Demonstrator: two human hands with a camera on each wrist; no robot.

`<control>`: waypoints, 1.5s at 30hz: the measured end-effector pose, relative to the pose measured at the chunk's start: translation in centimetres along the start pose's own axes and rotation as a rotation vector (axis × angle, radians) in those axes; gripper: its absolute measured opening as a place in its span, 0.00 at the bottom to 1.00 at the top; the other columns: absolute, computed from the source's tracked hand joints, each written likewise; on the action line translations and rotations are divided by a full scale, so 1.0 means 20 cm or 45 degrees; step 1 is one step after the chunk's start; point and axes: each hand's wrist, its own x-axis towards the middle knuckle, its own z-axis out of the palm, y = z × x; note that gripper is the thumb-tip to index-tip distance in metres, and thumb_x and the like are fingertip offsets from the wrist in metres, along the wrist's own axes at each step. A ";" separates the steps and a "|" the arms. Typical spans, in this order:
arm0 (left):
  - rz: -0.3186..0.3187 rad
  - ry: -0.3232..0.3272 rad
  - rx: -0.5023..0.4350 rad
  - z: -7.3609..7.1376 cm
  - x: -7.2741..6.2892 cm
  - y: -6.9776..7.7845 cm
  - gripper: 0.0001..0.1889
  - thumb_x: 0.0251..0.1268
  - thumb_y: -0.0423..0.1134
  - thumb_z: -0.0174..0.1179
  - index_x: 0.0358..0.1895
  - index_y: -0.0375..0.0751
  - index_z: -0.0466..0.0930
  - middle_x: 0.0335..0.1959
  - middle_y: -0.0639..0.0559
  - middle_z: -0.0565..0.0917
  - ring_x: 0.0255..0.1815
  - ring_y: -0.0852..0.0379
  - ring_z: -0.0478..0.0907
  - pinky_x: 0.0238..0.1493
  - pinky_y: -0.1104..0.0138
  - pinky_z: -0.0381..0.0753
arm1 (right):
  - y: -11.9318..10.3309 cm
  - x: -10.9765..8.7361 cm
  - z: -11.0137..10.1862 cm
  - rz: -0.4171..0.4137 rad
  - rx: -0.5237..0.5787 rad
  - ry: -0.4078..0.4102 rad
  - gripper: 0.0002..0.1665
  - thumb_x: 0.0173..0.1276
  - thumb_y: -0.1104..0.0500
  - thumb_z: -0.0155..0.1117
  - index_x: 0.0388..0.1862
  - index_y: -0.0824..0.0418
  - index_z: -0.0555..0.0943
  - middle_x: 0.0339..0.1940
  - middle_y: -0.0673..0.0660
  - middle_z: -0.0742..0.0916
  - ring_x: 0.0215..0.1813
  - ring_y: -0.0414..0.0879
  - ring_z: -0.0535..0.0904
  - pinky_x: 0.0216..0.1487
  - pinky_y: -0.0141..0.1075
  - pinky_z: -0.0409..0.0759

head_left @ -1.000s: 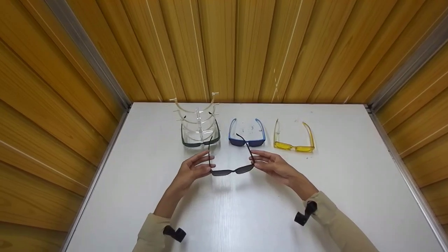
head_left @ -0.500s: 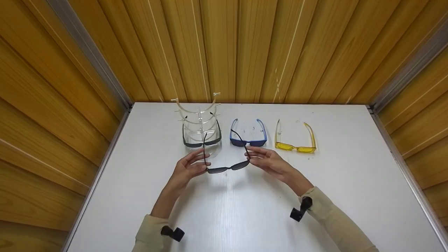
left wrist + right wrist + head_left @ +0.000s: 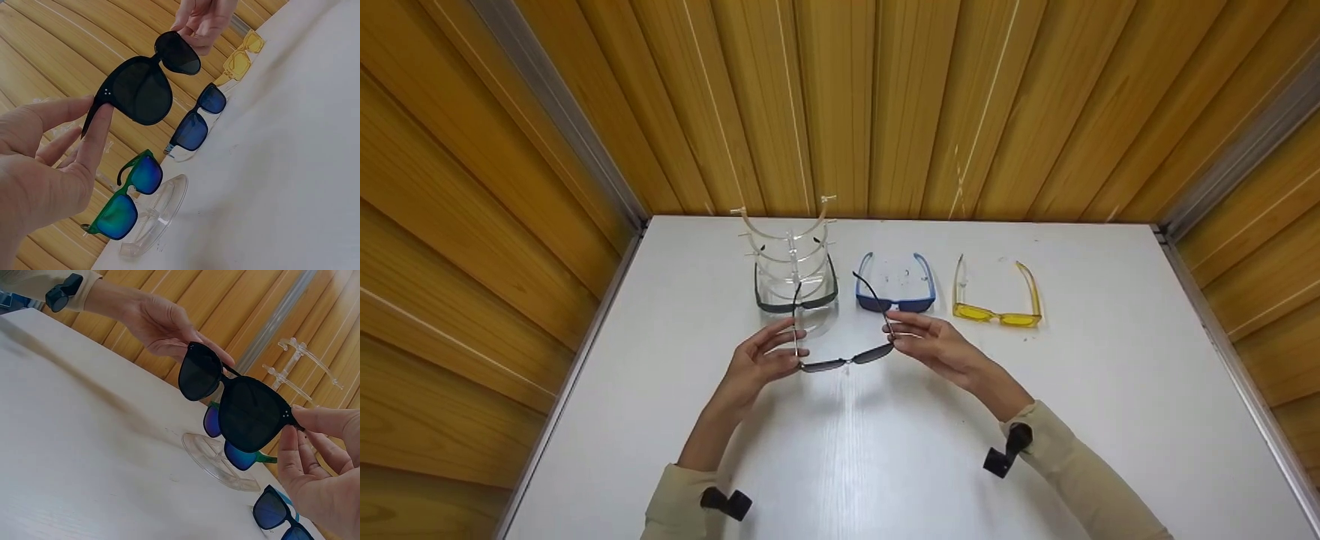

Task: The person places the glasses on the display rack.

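Black sunglasses [image 3: 825,366] with dark lenses are held in the air between both hands, temples unfolded and pointing away from the person. My left hand [image 3: 754,367] pinches them at the left hinge between thumb and fingers. At the other hinge, my right hand [image 3: 945,349] pinches the right temple. Just beyond the left hand stands a clear display stand [image 3: 793,255] with several curved tiers. Green-framed sunglasses [image 3: 115,216] with blue-green mirrored lenses sit on its lowest tier. Blue sunglasses [image 3: 895,304] rest behind the black pair, partly crossed by its right temple.
Yellow glasses [image 3: 997,315] stand unfolded on the white table [image 3: 1110,390], right of the blue pair. The clear base [image 3: 174,197] of the stand shows in the left wrist view. Wood-look panels [image 3: 840,105] wall the table at the back and both sides.
Both hands have carried the black sunglasses slightly left and toward the stand, and the pair has tilted a little. The hold is unchanged. The camera view has shifted slightly.
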 end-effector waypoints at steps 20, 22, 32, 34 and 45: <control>0.056 0.053 0.022 -0.11 0.03 0.08 0.36 0.64 0.23 0.65 0.76 0.36 0.65 0.70 0.31 0.74 0.55 0.54 0.87 0.57 0.62 0.87 | -0.06 0.13 0.10 -0.023 -0.031 0.015 0.37 0.71 0.73 0.61 0.77 0.73 0.62 0.58 0.52 0.84 0.59 0.40 0.83 0.64 0.33 0.82; 0.065 0.069 0.027 -0.14 0.03 0.10 0.36 0.64 0.23 0.65 0.75 0.36 0.66 0.70 0.31 0.74 0.55 0.53 0.87 0.57 0.62 0.87 | -0.06 0.16 0.13 -0.035 -0.023 0.011 0.36 0.71 0.74 0.61 0.76 0.73 0.63 0.58 0.53 0.85 0.58 0.40 0.83 0.64 0.32 0.82; 0.039 0.118 0.100 -0.26 0.10 0.17 0.28 0.67 0.26 0.64 0.71 0.33 0.71 0.69 0.33 0.74 0.55 0.57 0.87 0.60 0.64 0.86 | -0.09 0.30 0.23 -0.051 -0.011 0.085 0.34 0.70 0.75 0.60 0.75 0.70 0.67 0.61 0.59 0.85 0.57 0.41 0.83 0.63 0.32 0.82; 0.038 0.132 0.101 -0.28 0.11 0.18 0.27 0.68 0.26 0.63 0.70 0.32 0.72 0.69 0.33 0.75 0.55 0.57 0.87 0.59 0.65 0.86 | -0.10 0.34 0.23 -0.051 -0.032 0.087 0.34 0.71 0.74 0.60 0.75 0.69 0.67 0.65 0.63 0.83 0.57 0.41 0.83 0.67 0.35 0.80; 0.047 0.145 0.110 -0.34 0.20 0.24 0.28 0.68 0.25 0.62 0.71 0.28 0.69 0.63 0.44 0.81 0.53 0.59 0.87 0.59 0.66 0.86 | -0.11 0.45 0.27 -0.048 -0.014 0.137 0.33 0.72 0.75 0.57 0.75 0.69 0.67 0.75 0.72 0.72 0.66 0.49 0.78 0.62 0.29 0.81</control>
